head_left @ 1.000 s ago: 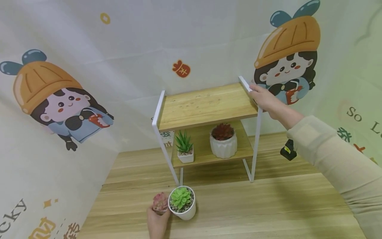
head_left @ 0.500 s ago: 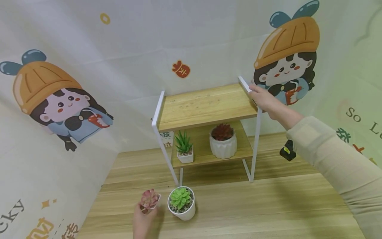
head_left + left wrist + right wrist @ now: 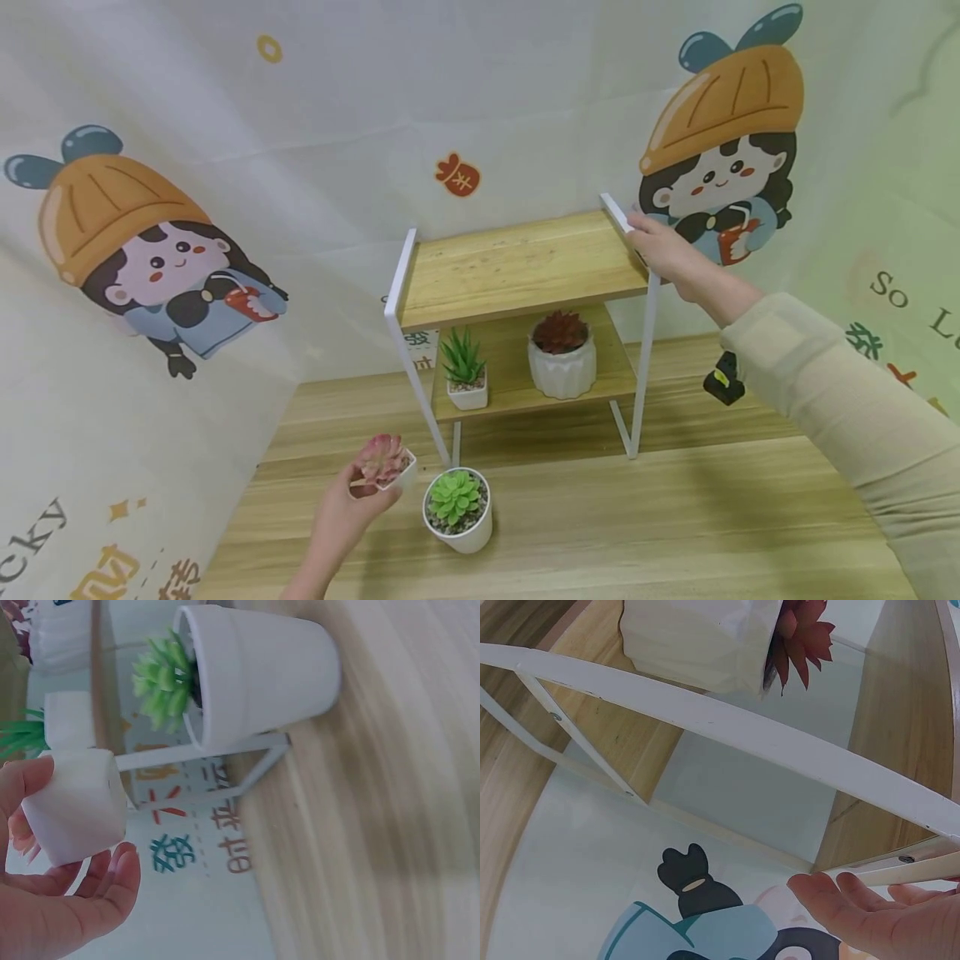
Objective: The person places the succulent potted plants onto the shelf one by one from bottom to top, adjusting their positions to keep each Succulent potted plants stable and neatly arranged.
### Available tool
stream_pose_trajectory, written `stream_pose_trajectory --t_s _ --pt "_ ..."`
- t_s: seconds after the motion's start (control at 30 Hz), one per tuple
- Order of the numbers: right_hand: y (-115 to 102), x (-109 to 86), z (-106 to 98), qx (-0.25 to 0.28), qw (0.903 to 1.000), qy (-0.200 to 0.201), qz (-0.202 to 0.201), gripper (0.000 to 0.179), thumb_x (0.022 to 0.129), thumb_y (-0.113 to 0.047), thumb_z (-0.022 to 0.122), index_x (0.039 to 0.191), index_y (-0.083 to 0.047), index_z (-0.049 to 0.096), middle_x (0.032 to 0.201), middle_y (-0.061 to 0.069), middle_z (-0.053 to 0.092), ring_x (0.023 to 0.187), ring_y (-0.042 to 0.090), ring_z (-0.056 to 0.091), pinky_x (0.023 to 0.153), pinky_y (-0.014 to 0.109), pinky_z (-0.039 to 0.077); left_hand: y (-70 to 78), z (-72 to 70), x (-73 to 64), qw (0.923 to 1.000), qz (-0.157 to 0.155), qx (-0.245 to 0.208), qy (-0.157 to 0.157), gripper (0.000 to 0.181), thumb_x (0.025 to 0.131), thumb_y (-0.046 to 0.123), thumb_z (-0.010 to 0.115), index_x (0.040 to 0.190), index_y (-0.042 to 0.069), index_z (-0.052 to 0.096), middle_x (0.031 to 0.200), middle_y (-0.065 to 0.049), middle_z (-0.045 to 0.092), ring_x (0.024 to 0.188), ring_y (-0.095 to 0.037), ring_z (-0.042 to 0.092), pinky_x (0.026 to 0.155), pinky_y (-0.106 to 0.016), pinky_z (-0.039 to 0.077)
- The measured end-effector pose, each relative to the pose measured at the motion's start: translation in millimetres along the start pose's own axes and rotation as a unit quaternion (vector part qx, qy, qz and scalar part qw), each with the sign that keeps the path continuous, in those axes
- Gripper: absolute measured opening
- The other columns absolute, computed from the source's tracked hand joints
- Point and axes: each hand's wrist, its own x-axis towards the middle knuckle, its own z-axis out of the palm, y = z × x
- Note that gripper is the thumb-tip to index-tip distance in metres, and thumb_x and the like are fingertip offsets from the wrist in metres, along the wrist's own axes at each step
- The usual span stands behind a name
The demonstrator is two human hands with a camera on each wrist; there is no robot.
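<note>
Small pink plant in the air, shelf steadied by the other hand

Head view: the left hand (image 3: 347,515) is partly closed, pinching the small pink plant (image 3: 382,460) by its pot above the table (image 3: 585,521). It is just beside the green plant (image 3: 459,508), in front of the shelf's left leg. The pot looks tilted, leaves toward the hand, so levelling it early would be wise. A path clear of the green plant's rim and the shelf (image 3: 517,267) seems safest. The spiky plant (image 3: 465,371) and the red plant (image 3: 562,367) stand on the lower board.

Left wrist view: the thumb lies on one side of the pot, fingers bent against another, and the leaves peep out beyond. A firm pinch on the pot's sides, off the leaves, should serve best.

Right wrist view: the right hand (image 3: 881,919) has its fingers around the shelf's top side bar, nearly closed; I cannot tell how tightly. Light, even pressure should steady the frame without shifting it.
</note>
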Motion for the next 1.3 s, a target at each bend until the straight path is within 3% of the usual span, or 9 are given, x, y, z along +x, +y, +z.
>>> stream_pose_trajectory --t_s 0.3,0.43,0.6,0.87,1.03,1.3 --pt "1 1.0 1 0.006 1.0000 -0.002 0.002 0.052 0.100 -0.025 0.020 0.148 -0.015 0.007 0.150 0.020 0.012 0.129 0.036 0.024 0.099 0.054 0.030 43.9 -3.3 0.2 0.9982 0.023 -0.013 -0.054 0.050 0.072 0.011 0.075 0.114 -0.006 0.054 0.100 -0.016 0.063 0.089 -0.023 0.061 0.072 -0.029 0.053" --pt "1 1.1 1 0.006 1.0000 -0.001 0.001 0.051 0.100 -0.025 0.020 0.148 -0.015 0.007 0.151 0.019 0.012 0.129 0.036 0.024 0.099 0.054 0.029 69.0 -9.3 6.3 0.9947 0.049 -0.006 -0.090 0.047 0.074 0.012 0.073 0.113 -0.005 0.054 0.099 -0.015 0.063 0.089 -0.022 0.061 0.073 -0.029 0.052" --pt "2 1.2 0 0.005 1.0000 0.001 0.002 0.051 0.100 -0.025 0.020 0.148 -0.016 0.007 0.151 0.019 0.012 0.128 0.036 0.024 0.100 0.054 0.029 105.5 -20.9 15.1 0.9844 0.099 -0.001 -0.145 0.053 0.077 0.013 0.071 0.121 -0.007 0.049 0.101 -0.017 0.062 0.089 -0.021 0.060 0.073 -0.029 0.052" --pt "2 1.3 0 0.004 1.0000 0.002 0.008 0.051 0.100 -0.026 0.020 0.148 -0.017 0.006 0.151 0.018 0.012 0.129 0.037 0.023 0.100 0.054 0.029 165.1 -33.9 30.9 0.9740 0.156 0.043 -0.158 0.054 0.079 0.016 0.069 0.122 -0.006 0.047 0.105 -0.021 0.061 0.094 -0.027 0.060 0.073 -0.028 0.051" --pt "2 1.2 0 0.004 1.0000 0.002 0.006 0.051 0.100 -0.026 0.020 0.148 -0.016 0.007 0.152 0.017 0.010 0.129 0.037 0.023 0.099 0.054 0.029 193.2 -40.6 43.1 0.9711 0.162 0.059 -0.165 0.052 0.079 0.016 0.069 0.121 -0.006 0.047 0.106 -0.022 0.060 0.098 -0.028 0.058 0.077 -0.030 0.051" --pt "1 1.5 0 0.006 1.0000 0.003 0.007 0.052 0.100 -0.025 0.020 0.148 -0.016 0.006 0.152 0.016 0.008 0.130 0.037 0.022 0.100 0.055 0.028 221.2 -47.7 71.0 0.9735 0.135 0.055 -0.176 0.054 0.081 0.015 0.067 0.128 -0.002 0.044 0.116 -0.019 0.055 0.108 -0.027 0.052 0.089 -0.036 0.044"
